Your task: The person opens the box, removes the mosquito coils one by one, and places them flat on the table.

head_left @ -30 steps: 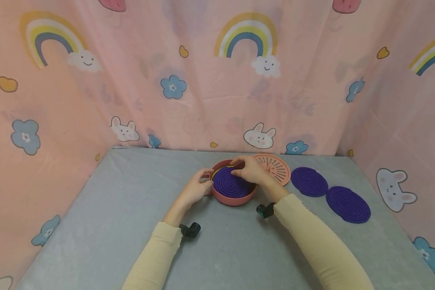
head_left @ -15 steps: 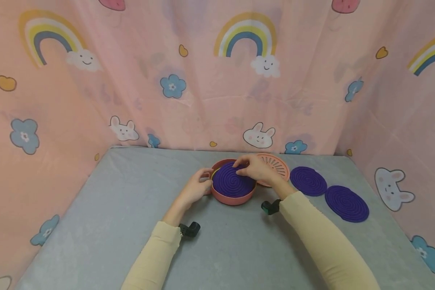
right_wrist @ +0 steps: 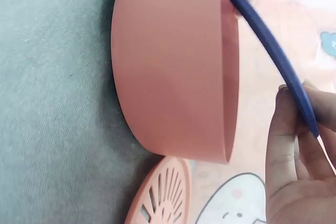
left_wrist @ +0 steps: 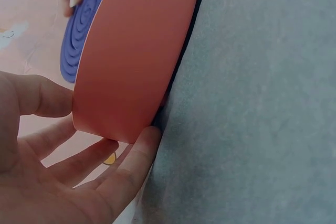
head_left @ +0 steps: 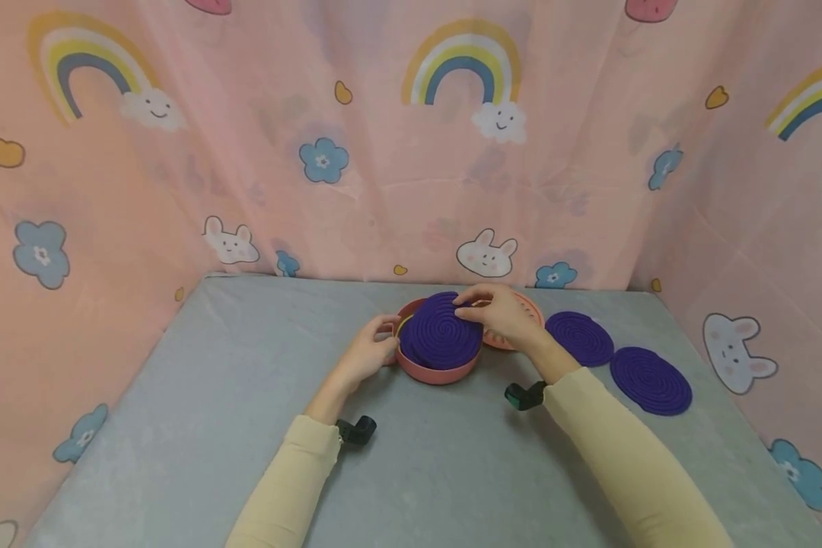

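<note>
A purple spiral mosquito coil [head_left: 440, 335] leans out of a round pink box [head_left: 440, 376], its far edge raised above the rim. My right hand [head_left: 505, 318] pinches that raised edge between thumb and fingers; the right wrist view shows the coil [right_wrist: 273, 45] edge-on, slanting up from inside the box. On the other side, my left hand [head_left: 368, 352] grips the box wall, thumb at the rim and fingers spread low against the side [left_wrist: 105, 150]. A yellow edge shows inside the box at the left. The coil covers most of the interior.
Behind my right hand lies a slotted pink lid [head_left: 533, 307], partly hidden. Two more purple coils [head_left: 579, 338] lie flat to the right, edge to edge. A grey cloth [head_left: 411, 472] covers the table, with a patterned pink curtain [head_left: 383, 198] around it.
My right hand has moved right and slightly up, lifting the coil's far edge higher out of the box. My left hand has stayed on the box.
</note>
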Motion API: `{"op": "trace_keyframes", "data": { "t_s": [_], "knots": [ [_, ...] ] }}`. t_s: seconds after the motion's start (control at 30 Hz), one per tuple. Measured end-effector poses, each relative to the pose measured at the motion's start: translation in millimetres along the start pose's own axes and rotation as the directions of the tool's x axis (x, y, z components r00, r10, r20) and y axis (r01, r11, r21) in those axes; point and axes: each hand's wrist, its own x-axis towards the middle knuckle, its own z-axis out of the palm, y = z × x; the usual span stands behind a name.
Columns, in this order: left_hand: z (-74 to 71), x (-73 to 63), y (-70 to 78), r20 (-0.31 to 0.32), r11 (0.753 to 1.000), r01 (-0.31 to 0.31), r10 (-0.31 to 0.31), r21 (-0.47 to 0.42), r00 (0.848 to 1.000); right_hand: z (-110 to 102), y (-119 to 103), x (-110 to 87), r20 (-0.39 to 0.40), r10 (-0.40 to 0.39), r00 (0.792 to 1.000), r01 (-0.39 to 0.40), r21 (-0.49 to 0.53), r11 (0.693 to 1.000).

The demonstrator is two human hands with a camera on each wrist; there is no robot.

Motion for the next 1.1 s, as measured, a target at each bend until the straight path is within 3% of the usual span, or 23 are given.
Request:
{"op": "trace_keyframes", "data": {
  "t_s": [0.27,0.4,0.5,0.63,1.1],
  "knots": [
    [0.8,0.5,0.4,-0.002,1.0,0.0,0.0,-0.018,1.0,-14,3,-15.9,-0.029,-0.025,0.999,0.027,0.058,0.998],
    [1.0,1.3,0.0,-0.004,1.0,0.005,-0.005,-0.016,1.0,-20,8,-23.8,-0.037,-0.042,0.998,0.047,0.133,0.99],
    [1.3,0.5,1.0,-0.007,1.0,0.002,-0.002,-0.009,1.0,-25,11,-30.6,-0.054,-0.014,0.998,0.023,0.174,0.985],
    [1.9,-1.0,2.6,-0.007,1.0,0.007,-0.007,-0.003,1.0,-30,16,-41.3,-0.066,0.032,0.997,-0.021,0.161,0.987],
    [1.8,0.5,1.3,-0.011,1.0,0.01,-0.01,-0.004,1.0,-53,41,-78.3,-0.117,0.07,0.991,-0.064,0.056,0.996]
  ]
}}
